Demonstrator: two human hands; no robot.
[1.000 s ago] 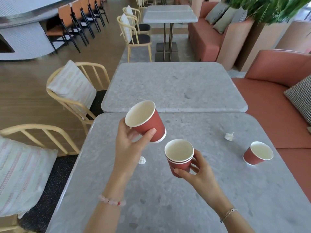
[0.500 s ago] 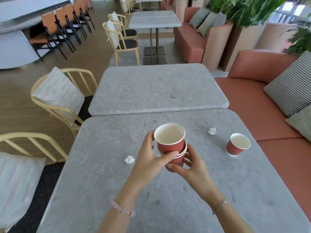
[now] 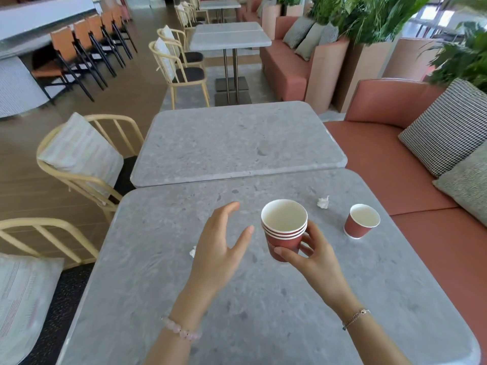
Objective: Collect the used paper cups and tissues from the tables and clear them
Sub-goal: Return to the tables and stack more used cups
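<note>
1. At the far left, a pale wooden chair (image 3: 79,177) with a striped cushion (image 3: 81,154) is drawn up beside the near table (image 3: 147,272), which is butted against a far table (image 3: 237,143) of the same grey stone.
2. A small crumpled tissue (image 3: 193,251) is seen on the near table, partly hidden behind the edge of the left hand.
3. The left hand (image 3: 221,248) is held released above the tabletop. Its fingers are straight and slightly spread, the thumb is angled out to the right, and the palm is turned toward the cups. Nothing is touched or carried by it. A bead bracelet (image 3: 181,331) is worn at its wrist.
4. A stack of red paper cups (image 3: 284,229) is held upright above the middle of the near table, just right of the left hand and apart from it. Several white rims are shown nested one inside another.
5. The stack is grasped low on its red wall by the right hand (image 3: 315,258), with the thumb laid across the near side and the fingers curled round the right side. A chain bracelet (image 3: 355,317) is worn at this wrist.
6. A second crumpled tissue (image 3: 323,202) lies further back to the right.
7. A single red paper cup (image 3: 361,222) stands upright near the table's right edge, beside a terracotta bench (image 3: 395,164).
</note>
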